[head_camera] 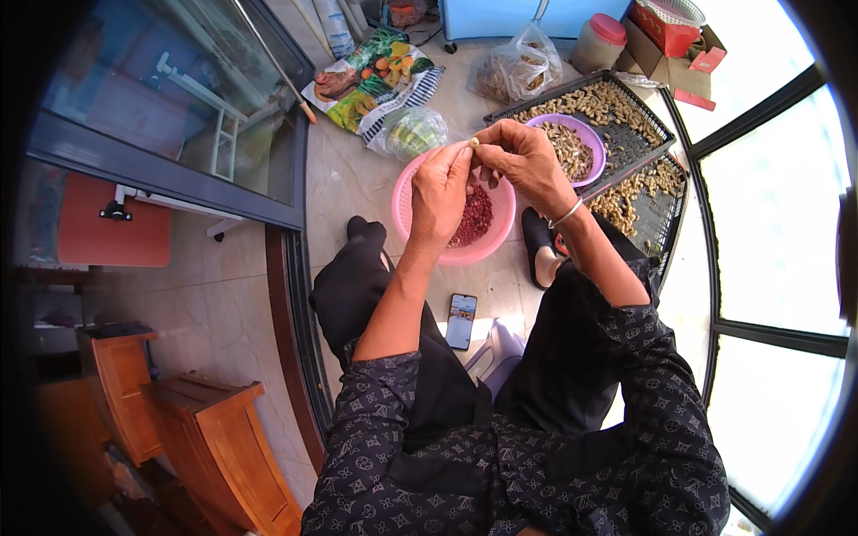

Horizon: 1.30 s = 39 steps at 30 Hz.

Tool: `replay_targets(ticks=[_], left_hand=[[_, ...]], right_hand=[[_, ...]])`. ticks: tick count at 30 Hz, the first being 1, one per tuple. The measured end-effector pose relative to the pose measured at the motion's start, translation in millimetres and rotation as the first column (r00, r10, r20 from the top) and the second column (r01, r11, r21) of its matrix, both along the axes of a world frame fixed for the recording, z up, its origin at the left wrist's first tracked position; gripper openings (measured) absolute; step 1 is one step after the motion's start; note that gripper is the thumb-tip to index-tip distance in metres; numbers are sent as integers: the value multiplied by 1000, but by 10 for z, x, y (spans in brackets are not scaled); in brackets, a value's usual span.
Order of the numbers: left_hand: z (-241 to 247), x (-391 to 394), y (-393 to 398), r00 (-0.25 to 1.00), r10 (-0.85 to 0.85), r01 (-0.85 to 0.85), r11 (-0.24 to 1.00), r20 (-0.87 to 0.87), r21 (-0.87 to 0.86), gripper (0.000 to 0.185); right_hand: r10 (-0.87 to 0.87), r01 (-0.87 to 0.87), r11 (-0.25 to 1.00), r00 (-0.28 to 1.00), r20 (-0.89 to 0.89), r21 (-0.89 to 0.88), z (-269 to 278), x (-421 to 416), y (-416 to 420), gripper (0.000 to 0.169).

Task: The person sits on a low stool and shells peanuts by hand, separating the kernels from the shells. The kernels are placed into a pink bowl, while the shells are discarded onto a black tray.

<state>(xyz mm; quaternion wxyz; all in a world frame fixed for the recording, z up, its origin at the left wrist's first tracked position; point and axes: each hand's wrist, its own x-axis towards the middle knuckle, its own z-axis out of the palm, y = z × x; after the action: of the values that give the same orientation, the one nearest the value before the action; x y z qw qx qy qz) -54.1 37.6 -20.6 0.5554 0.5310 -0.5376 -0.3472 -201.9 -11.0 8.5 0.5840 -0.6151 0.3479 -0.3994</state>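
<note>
My left hand (pixel 440 191) and my right hand (pixel 526 164) meet above a pink plastic basket (pixel 493 249), their fingertips pinching one small peanut (pixel 474 143) between them. Red-skinned peanut kernels (pixel 474 218) lie in the basket. To the right, a purple plastic bowl (pixel 598 151) of peanut shells (pixel 568 149) rests on a black slatted tray (pixel 620 151) that also bears unshelled peanuts (pixel 603 100). Whether the pinched peanut is still in its shell is too small to tell.
A second black tray (pixel 672 221) holds more peanuts. Beyond the basket lie a bagged green vegetable (pixel 414 132), a printed sack (pixel 375 77) and a clear plastic bag (pixel 521 67). A smartphone (pixel 462 321) lies on the tiles before a purple stool (pixel 504 352). A sliding door frame (pixel 295 301) stands left.
</note>
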Motion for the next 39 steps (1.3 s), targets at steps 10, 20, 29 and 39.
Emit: replay_targets(ticks=[10, 20, 29, 39], left_hand=[[50, -37, 55, 925, 167, -98, 973, 341, -209, 16], [1, 66, 7, 946, 98, -40, 981, -310, 188, 27], [-14, 240, -24, 901, 178, -67, 958, -396, 278, 27], [-52, 156, -20, 947, 120, -46, 968, -297, 247, 25]], right_hand=[[-68, 65, 995, 997, -39, -73, -85, 74, 76, 14], [-48, 27, 994, 978, 202, 108, -67, 191, 148, 11], [-54, 33, 996, 965, -258, -85, -240, 58, -11, 17], [-125, 9, 957, 915, -383, -290, -184, 53, -51, 16]])
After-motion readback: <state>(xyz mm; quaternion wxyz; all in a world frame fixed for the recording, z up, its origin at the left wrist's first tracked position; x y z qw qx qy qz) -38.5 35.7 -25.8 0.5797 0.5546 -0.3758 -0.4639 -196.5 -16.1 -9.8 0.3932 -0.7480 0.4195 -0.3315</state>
